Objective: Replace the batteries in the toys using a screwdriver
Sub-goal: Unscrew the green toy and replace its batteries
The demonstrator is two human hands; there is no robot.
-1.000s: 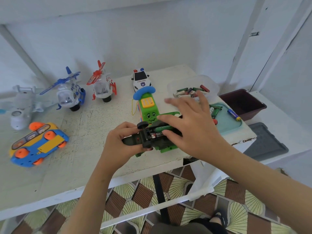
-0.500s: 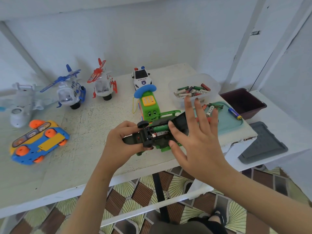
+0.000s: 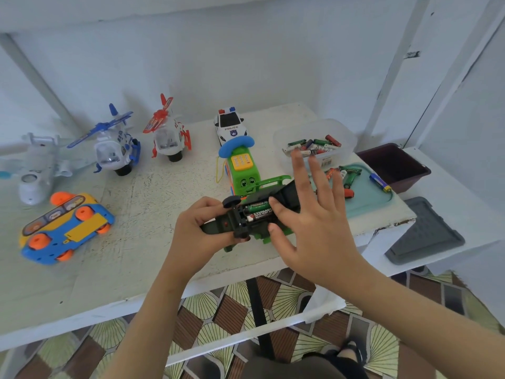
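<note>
Dark green and black plastic toy vehicle (image 3: 235, 222) is held belly-up just above the near edge of the worn white tabletop (image 3: 136, 214), right of its middle. Battery bay is open, with two green-and-black AA batteries (image 3: 258, 210) seated side by side and no cover on. Left hand (image 3: 202, 236) grips the toy's tail end, fingers curled round it. Right hand (image 3: 319, 222) is splayed, fingers straight and wide, holding nothing. One fingertip rests on the batteries, thumb against the toy's near side.

Risks:
- **Dropped cell:** the bay is uncovered and the toy is off the surface, so a tilt toward the person could drop a cell over the near edge (busy patterned floor below, easy to lose one).
- **Poor seating:** pressing with one fingertip could pop the other cell off its contact or leave it half seated.
- **Polarity:** not readable here, so a reversed cell can't be ruled out.
- **Missing parts:** cover, screw and screwdriver can't be picked out. They may be in the clutter on the teal plastic tray (image 3: 366, 205) at the right edge, and a small screw could roll off.
- **Knocks:** the spread right fingers hang over the green toy phone-bus with blue handset (image 3: 241, 173) just behind, near the clear plastic tub of loose batteries (image 3: 347, 132) by the far right corner. A careless sweep could knock either.
- **Mixed cells:** loose cells sit in both tub and tray, so used and fresh ones could get mixed.
</note>
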